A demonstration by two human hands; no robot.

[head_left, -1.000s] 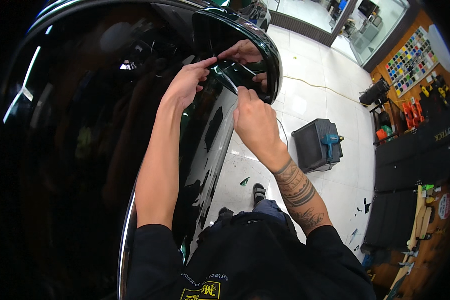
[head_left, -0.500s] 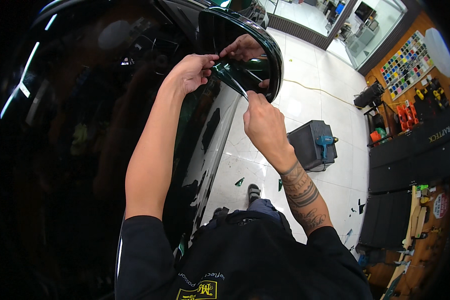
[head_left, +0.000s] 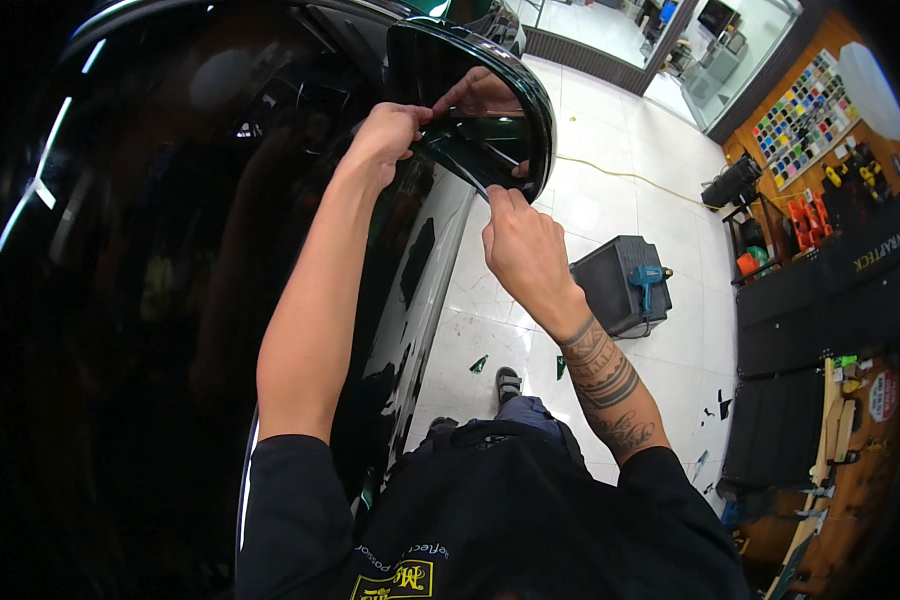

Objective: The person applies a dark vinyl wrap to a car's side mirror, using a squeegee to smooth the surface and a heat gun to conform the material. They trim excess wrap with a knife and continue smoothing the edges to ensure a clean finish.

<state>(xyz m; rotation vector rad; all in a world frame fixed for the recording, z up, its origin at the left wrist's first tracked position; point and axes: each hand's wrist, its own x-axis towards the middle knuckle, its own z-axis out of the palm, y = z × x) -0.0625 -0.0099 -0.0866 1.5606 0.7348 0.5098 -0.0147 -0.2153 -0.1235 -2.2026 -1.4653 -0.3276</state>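
Note:
In front of me is the side mirror (head_left: 542, 110) of a glossy dark car, its housing dark green to black. My left hand (head_left: 390, 135) is at the mirror's inner edge, fingertips pinched together against it; what they grip is too small to make out. My right hand (head_left: 525, 238) is closed just below the mirror's lower edge. A thin pale line (head_left: 473, 182) runs from its fingertips along the mirror's underside; I cannot tell whether this is a film edge or a slim tool. The mirror glass (head_left: 485, 125) reflects my fingers.
The dark car body (head_left: 140, 300) fills the left side. On the tiled floor stands a black box (head_left: 610, 290) with a blue heat gun (head_left: 648, 285) on top. Green scraps (head_left: 480, 363) and a yellow cord (head_left: 620, 175) lie on the tiles. A tool wall (head_left: 860, 180) is at right.
The view has shifted slightly, so the mirror sits a little further left. My left wrist has turned somewhat over the mirror's edge; my right hand keeps its place below the mirror.

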